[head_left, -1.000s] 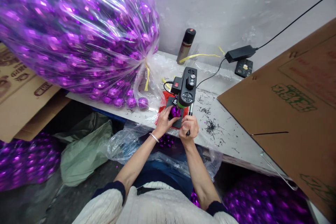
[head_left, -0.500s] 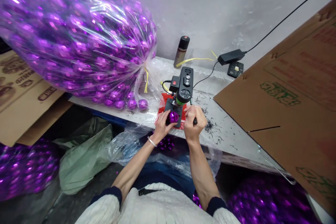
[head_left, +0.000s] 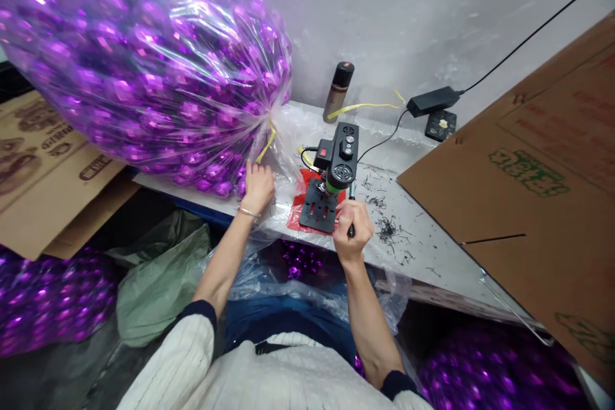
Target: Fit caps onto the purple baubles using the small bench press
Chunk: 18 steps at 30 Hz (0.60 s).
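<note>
A: Where is the press (head_left: 343, 154) placed?

B: It is stood just right of the frame's middle, on the desk (head_left: 418, 250), with its plate (head_left: 317, 213) over a red sheet (head_left: 296, 214). No ball is seen on the plate.

A: And the hands?

B: The lever (head_left: 352, 230) at the press's right side is wrapped by the right hand (head_left: 354, 225) in a closed fist. The left hand (head_left: 260, 187) is held left of the press, fingers bent and back turned up. Its fingertips are hidden, so how far it is spread and whether anything is gripped cannot be told.

A: What lies around it?

B: Purple balls (head_left: 223, 188) are seen just left of it. Above, a bulging bag (head_left: 158, 70) fills the upper left, its neck gathered by a yellow tie (head_left: 267, 143). Black bits (head_left: 387, 229) are strewn right of the press.

A: What could go wrong?

B: A ball could be rolled off the desk's near edge if brushed by the left hand. The bag could be dragged if its film were caught by the fingers. A finger could be pinched if the lever were pulled with the left hand under the press's head.
</note>
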### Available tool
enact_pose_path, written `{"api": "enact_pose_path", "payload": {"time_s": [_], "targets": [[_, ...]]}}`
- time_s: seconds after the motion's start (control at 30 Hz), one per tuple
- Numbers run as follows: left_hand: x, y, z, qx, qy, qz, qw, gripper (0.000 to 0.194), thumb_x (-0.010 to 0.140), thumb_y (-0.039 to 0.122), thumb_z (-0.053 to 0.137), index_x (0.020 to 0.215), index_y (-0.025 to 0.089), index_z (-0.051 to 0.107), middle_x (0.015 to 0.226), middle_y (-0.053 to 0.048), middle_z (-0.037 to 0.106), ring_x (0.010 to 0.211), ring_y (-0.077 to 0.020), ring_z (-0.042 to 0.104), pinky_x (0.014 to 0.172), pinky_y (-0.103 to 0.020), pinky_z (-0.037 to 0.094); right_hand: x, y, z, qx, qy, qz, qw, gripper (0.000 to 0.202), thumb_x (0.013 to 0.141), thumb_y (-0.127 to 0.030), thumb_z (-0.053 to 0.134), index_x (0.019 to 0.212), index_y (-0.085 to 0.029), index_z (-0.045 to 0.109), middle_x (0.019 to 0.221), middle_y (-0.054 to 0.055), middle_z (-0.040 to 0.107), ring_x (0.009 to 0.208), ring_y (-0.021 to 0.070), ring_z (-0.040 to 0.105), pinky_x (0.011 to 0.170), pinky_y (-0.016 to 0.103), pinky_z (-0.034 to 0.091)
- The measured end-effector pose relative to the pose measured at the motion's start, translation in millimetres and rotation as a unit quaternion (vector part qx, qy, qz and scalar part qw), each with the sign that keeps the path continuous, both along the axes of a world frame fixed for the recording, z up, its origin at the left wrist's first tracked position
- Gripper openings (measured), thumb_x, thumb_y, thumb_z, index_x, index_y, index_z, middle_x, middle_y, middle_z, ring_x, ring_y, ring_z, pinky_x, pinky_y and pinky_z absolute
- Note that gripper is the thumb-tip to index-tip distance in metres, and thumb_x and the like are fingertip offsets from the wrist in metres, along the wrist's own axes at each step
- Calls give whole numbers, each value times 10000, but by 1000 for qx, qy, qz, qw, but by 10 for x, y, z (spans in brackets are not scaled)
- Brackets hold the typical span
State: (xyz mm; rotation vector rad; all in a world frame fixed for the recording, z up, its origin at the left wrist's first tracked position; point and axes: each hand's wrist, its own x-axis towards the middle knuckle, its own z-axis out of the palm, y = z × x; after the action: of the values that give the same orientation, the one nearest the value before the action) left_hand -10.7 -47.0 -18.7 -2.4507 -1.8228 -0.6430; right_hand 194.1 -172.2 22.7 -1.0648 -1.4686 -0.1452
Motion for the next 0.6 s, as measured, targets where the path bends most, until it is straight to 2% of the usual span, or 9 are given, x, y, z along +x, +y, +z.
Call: {"api": "enact_pose_path", "payload": {"time_s": [0.07,0.13,0.27,0.33,0.43,0.5,0.6], "targets": [[-117,94,89,-6,43,-3,999,328,921,172,421,918,52,727,854,-220,729,1027,-356,660,1185,-628,240,-2,1,-17,0,4,3,1000,266,944,-92,430,722,-216,509,718,11,587,707,135,597,655,283,462],[-180,51,142,19,46,-30,998,316,917,180,431,853,92,727,791,-181,717,984,-332,660,1190,-601,242,-7,4,-35,5,9,2,1000,266,943,-91,432,721,-216,510,719,9,587,707,134,599,658,283,461],[-209,-22,252,64,28,-48,996,341,966,231,404,941,141,732,752,-110,697,882,-268,662,1121,-528,333,-18,10,-52,5,18,-6,1000,270,946,-102,433,714,-217,510,712,10,590,703,137,599,661,288,459],[-226,47,287,28,48,-45,997,307,945,210,441,935,142,741,733,-110,694,838,-268,667,1070,-511,357,-18,10,-54,1,18,-7,1000,272,949,-113,430,711,-218,509,708,12,592,702,141,601,661,295,459],[-256,182,257,-84,123,-65,987,160,841,160,582,786,130,729,697,-125,686,831,-294,680,1026,-498,358,-9,10,-56,-1,10,-9,1000,271,949,-118,429,710,-220,507,711,15,598,703,142,605,661,298,461],[-266,211,191,-119,164,-69,977,90,806,149,635,831,116,715,785,-146,704,877,-311,681,1015,-488,367,0,12,-59,2,4,-8,1000,267,946,-108,429,716,-219,507,719,14,599,704,137,605,660,293,462],[-245,159,99,-103,166,-45,980,276,855,167,612,1111,71,647,1068,-217,684,976,-333,667,1017,-496,386,6,17,-65,7,0,-4,1000,263,941,-91,430,724,-216,509,724,12,594,710,133,603,658,284,464]]}}
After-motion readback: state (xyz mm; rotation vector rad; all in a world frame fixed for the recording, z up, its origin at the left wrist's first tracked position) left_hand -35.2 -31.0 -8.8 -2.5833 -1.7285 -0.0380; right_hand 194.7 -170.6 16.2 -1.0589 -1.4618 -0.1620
